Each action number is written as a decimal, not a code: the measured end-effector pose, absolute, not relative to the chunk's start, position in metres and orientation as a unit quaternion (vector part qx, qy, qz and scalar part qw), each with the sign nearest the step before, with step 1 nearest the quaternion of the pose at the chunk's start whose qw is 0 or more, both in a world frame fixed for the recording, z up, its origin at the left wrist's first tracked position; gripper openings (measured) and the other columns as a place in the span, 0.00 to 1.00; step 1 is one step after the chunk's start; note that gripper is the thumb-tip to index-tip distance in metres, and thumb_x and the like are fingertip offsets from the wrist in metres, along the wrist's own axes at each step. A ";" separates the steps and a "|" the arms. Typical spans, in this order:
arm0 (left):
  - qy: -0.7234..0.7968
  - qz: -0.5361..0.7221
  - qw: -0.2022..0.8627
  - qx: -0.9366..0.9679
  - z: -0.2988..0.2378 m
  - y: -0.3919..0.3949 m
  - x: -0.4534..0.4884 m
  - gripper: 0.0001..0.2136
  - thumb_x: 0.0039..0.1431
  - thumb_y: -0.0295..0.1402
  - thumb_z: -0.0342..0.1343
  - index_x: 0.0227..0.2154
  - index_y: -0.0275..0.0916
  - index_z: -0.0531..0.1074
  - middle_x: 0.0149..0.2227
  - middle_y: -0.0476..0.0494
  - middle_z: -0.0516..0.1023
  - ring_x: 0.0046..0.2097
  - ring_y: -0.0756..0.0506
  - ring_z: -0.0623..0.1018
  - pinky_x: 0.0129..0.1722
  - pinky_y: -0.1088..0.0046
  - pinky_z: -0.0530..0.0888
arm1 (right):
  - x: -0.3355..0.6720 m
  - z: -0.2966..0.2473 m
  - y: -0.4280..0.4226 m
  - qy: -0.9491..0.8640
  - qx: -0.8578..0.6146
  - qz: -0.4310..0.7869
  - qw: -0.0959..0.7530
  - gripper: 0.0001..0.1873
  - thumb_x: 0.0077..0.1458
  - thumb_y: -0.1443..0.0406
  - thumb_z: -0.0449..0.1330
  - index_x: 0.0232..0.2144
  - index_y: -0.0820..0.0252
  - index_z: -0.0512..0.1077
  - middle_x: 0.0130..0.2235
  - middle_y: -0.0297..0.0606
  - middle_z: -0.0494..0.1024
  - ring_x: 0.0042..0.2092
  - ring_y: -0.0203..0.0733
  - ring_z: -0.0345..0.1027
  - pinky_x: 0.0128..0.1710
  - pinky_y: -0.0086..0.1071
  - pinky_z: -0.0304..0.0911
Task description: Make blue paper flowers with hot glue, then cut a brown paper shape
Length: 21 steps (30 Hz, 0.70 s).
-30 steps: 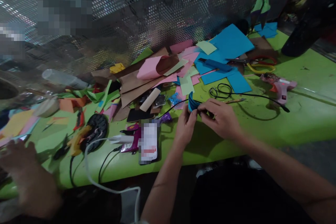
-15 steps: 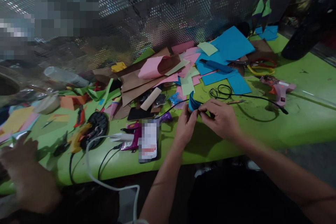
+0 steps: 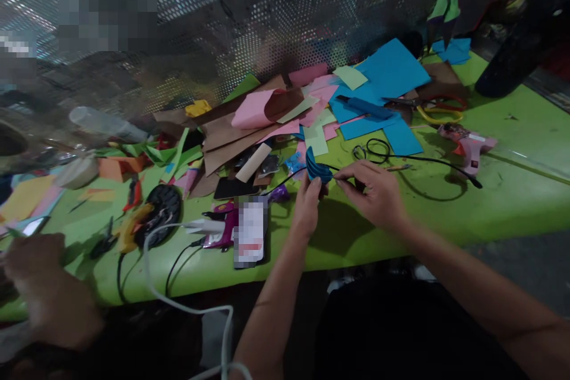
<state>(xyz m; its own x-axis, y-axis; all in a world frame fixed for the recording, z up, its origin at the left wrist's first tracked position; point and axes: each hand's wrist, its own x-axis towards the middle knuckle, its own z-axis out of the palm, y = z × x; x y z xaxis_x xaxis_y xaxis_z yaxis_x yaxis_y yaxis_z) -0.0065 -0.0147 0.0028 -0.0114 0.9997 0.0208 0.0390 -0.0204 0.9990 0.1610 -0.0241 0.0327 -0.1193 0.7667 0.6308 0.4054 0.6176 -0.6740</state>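
My left hand [image 3: 308,205] is closed around a curved, layered blue foam piece [image 3: 317,170], which stands up above the thumb. Just to its right, my right hand [image 3: 371,190] pinches with thumb and fingertips close to the foam's edge; what sits between those fingertips is too small to make out. Beyond the hands lie flat blue foam sheets [image 3: 396,71] and a blue utility knife [image 3: 364,107]. A pink glue gun [image 3: 472,147] rests to the right, its black cable [image 3: 418,161] running toward my hands.
Scissors [image 3: 439,114] with yellow and orange handles lie behind the glue gun. Left of me are a phone [image 3: 250,231], a purple glue gun [image 3: 220,231], a yellow glue gun [image 3: 133,228] and a white cable [image 3: 149,273]. Another person's hand [image 3: 38,261] is at far left.
The blue foam piece has tilted left in my left hand and shows more of its layered face. My right fingertips now sit slightly apart from the left hand. The other person's hand has curled in.
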 end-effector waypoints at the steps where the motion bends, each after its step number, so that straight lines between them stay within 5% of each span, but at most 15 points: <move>1: 0.496 0.505 0.492 0.507 0.001 -0.014 -0.007 0.17 0.63 0.52 0.53 0.32 0.41 0.67 0.28 0.52 0.67 0.30 0.49 0.66 0.32 0.73 0.67 | 0.161 0.031 -0.025 -0.732 -0.396 0.165 0.530 0.08 0.63 0.71 0.59 0.37 0.56 0.77 0.37 0.38 0.82 0.40 0.41 0.77 0.40 0.33 0.70; 21: 0.482 0.515 0.512 0.491 -0.006 -0.014 -0.008 0.20 0.62 0.55 0.55 0.35 0.41 0.69 0.29 0.51 0.68 0.30 0.49 0.66 0.31 0.72 0.66 | 0.155 0.024 -0.026 -0.780 -0.386 0.069 0.487 0.10 0.65 0.71 0.58 0.42 0.56 0.79 0.41 0.42 0.84 0.42 0.43 0.78 0.43 0.35 0.72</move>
